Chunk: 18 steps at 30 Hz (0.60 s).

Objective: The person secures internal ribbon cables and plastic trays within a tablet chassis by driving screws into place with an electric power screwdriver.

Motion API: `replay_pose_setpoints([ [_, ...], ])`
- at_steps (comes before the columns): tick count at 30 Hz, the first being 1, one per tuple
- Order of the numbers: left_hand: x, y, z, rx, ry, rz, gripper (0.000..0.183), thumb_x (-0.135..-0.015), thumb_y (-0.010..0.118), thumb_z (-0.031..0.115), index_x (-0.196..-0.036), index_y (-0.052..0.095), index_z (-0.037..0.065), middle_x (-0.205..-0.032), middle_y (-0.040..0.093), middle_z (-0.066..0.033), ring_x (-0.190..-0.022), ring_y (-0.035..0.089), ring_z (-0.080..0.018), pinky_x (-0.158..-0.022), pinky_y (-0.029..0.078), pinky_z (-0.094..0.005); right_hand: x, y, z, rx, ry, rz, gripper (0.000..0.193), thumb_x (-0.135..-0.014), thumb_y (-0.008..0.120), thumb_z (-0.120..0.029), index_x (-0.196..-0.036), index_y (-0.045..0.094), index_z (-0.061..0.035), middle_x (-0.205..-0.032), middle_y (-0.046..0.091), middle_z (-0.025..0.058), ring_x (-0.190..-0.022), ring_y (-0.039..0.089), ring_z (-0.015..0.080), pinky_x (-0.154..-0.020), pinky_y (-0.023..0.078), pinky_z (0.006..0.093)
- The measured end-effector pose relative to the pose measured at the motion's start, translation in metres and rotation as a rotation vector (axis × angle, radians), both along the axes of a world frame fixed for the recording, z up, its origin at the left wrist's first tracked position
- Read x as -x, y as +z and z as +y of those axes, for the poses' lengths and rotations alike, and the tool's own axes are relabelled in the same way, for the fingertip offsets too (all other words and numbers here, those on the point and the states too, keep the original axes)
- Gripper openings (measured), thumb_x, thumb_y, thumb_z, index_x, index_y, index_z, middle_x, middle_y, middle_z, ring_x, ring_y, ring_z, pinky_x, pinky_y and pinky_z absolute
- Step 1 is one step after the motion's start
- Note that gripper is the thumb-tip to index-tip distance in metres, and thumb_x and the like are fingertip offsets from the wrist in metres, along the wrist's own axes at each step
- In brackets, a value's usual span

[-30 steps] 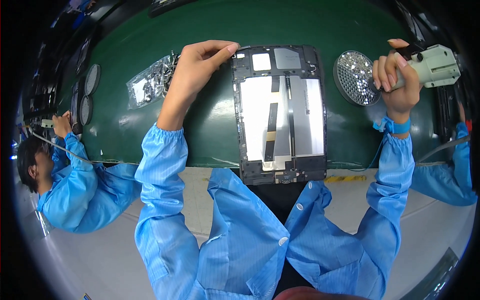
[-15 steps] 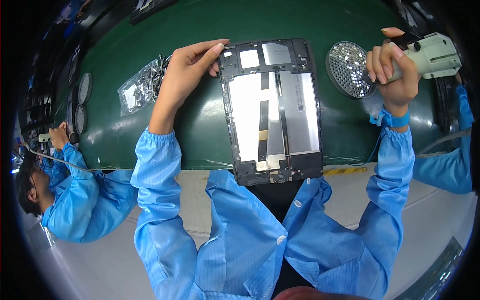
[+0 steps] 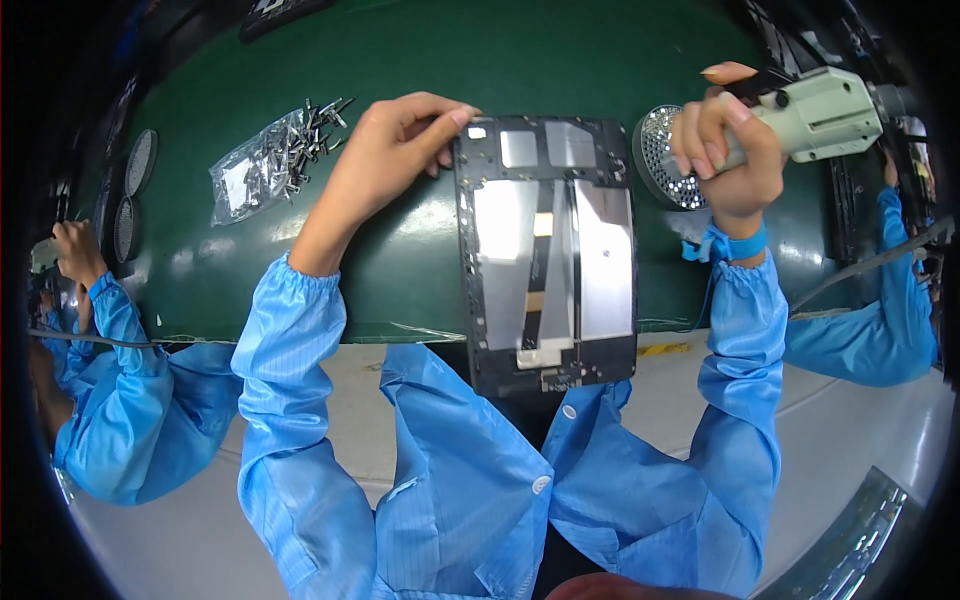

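Observation:
An opened tablet (image 3: 505, 235) lies with its inside up, showing silver battery panels, a dark flex strip and a black frame; its near end juts past the bench edge. At its far left corner, my left hand (image 3: 395, 145) pinches the frame between thumb and fingers. My right hand (image 3: 735, 150) is wrapped round a pale green electric screwdriver (image 3: 825, 115), held tilted with its body toward the right. Its tip is hidden behind my fingers. Beside and partly behind that hand sits a round screw tray (image 3: 655, 155) with many small holes and shiny screws.
Left of the tablet lies a clear plastic bag (image 3: 245, 185) with small metal parts (image 3: 315, 135) spilling out. Two round perforated trays (image 3: 141, 163) stand at the far left of the green bench (image 3: 480, 60). Co-workers in blue sleeves (image 3: 130, 420) sit on either side. A cable (image 3: 880, 262) runs at right.
The view has shifted a little. My left hand and the tablet have come slightly nearer and to the right. My right hand with the screwdriver has moved left, covering more of the screw tray.

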State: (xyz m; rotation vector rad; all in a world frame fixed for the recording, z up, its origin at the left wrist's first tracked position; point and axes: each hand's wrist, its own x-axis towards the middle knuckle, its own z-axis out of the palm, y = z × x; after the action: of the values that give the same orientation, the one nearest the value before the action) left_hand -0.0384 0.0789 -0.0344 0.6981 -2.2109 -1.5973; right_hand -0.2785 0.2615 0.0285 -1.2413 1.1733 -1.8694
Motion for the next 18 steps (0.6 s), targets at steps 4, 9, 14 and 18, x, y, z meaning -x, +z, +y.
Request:
replay_pose_setpoints([
  [4,0.002,0.004,0.017,-0.098,-0.097,-0.022,0.031,-0.100,0.058,0.024,-0.112,0.069,-0.003,-0.088,0.064,-0.0033,-0.072,0.057,-0.0069,-0.063,0.048,-0.0213,-0.030,0.005,-0.031,0.004,0.130,-0.090,0.021,-0.093,0.056,-0.014,-0.107,0.060,0.0014,-0.052,0.039,0.0010,-0.041,0.042,0.0125,-0.040,0.037,0.0286],
  [9,-0.003,0.000,0.019,-0.140,-0.191,0.028,0.030,-0.101,0.056,0.022,-0.113,0.068,-0.002,-0.099,0.062,-0.0051,-0.072,0.058,-0.0080,-0.065,0.051,-0.0228,-0.064,0.010,-0.065,0.000,0.286,-0.052,0.028,-0.096,0.039,-0.017,-0.115,0.051,0.0005,-0.052,0.031,-0.0018,-0.041,0.034,0.0096,-0.043,0.035,0.0284],
  [14,-0.007,-0.011,0.012,-0.157,-0.230,0.118,0.025,-0.099,0.057,0.017,-0.107,0.068,-0.004,-0.092,0.064,-0.0071,-0.070,0.061,-0.0108,-0.064,0.052,-0.0249,-0.090,-0.005,-0.076,-0.038,0.305,-0.001,0.028,-0.096,0.039,-0.017,-0.116,0.050,-0.0003,-0.052,0.033,-0.0003,-0.041,0.036,0.0111,-0.044,0.037,0.0294],
  [18,-0.007,-0.007,0.004,-0.231,-0.298,0.160,0.024,-0.095,0.059,0.013,-0.102,0.070,-0.007,-0.086,0.066,-0.0099,-0.069,0.064,-0.0132,-0.062,0.053,-0.0269,-0.090,-0.016,-0.083,-0.032,0.395,-0.009,0.031,-0.097,0.036,-0.020,-0.119,0.048,-0.0014,-0.053,0.034,-0.0006,-0.042,0.035,0.0109,-0.045,0.037,0.0294],
])
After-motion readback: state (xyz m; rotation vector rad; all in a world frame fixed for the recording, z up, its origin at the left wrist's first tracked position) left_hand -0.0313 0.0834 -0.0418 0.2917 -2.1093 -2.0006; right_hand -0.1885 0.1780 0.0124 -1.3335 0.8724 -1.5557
